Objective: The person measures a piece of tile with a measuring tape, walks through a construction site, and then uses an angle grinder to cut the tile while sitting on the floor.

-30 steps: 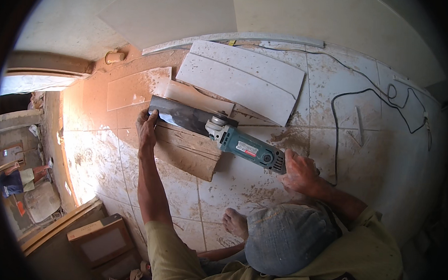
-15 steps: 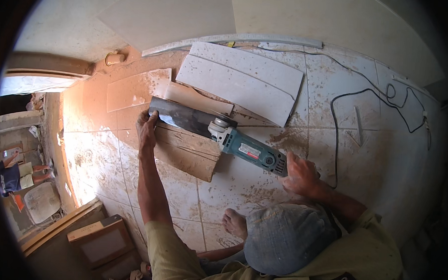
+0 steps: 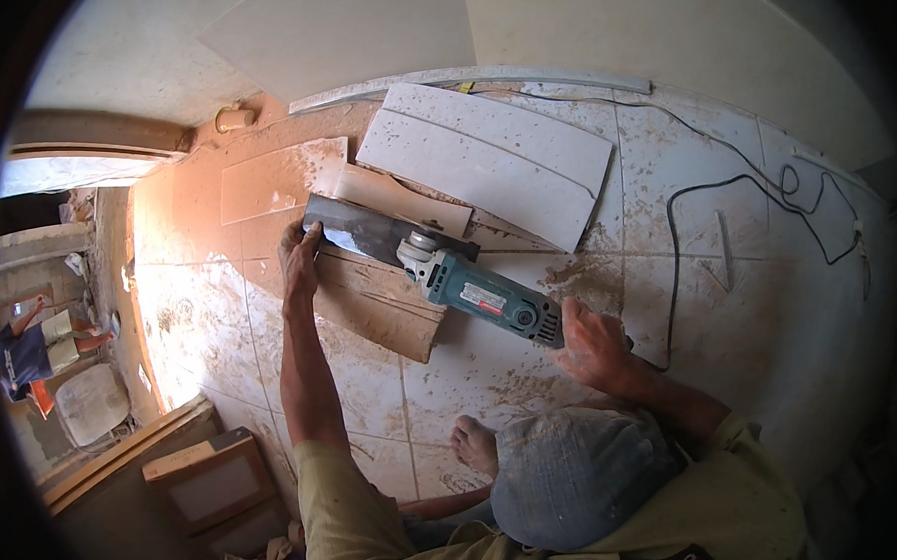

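Here, I'm seeing the left hand [image 3: 298, 256] pressing flat on the dark rectangular tile [image 3: 365, 232]'s left end, the right hand [image 3: 591, 343] gripping the teal angle grinder [image 3: 480, 294], its long axis pointing up-left; dusty floor tiles [image 3: 747, 323] lying open rightward.

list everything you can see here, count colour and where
angle grinder: 1, teal and grey, on the tiles mid-floor
dark tile: 1, dark grey, under the grinder's head
brown tile: 1, dusty brown, beneath the dark tile
white tiles: 2, white, stacked by the wall
cable: 1, black, trailing right across the floor
wooden box: 1, brown, lower left
bare foot: 1, bottom centre
left hand: 1, pressing on the dark tile's left end
right hand: 1, at the grinder's rear
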`<state>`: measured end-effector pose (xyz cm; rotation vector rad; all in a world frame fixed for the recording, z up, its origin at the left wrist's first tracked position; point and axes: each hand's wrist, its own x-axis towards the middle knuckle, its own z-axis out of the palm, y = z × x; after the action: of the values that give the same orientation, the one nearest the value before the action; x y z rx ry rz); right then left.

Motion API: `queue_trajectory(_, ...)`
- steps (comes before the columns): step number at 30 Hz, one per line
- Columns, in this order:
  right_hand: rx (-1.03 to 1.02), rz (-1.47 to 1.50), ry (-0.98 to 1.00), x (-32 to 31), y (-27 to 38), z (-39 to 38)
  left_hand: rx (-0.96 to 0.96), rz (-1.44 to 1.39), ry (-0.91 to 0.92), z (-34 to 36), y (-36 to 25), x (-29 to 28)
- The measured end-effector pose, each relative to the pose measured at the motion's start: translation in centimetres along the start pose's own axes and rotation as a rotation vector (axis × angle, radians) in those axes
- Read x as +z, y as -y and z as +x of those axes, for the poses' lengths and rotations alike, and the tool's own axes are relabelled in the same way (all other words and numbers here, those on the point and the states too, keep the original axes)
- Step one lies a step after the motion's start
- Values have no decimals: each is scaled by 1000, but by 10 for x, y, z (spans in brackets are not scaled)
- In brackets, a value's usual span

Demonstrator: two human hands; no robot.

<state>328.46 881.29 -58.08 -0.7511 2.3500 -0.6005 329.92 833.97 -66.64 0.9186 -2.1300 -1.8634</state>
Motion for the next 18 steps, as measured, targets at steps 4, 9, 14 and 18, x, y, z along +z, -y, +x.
queue_trajectory(4, 1, -8, -11, 4, -3, 0, -3, -29, -10, -1, -2, 5)
queue_trajectory(9, 3, 25, 3, 5, -4, -2, 16, -69, -13, -2, -3, 7)
queue_trajectory(14, 51, 41, -33, 8, -5, -4, -19, -36, -12, -1, -2, 5)
queue_trajectory(18, 56, 31, -41, 8, -7, -6, -3, -69, -17, 0, -1, 4)
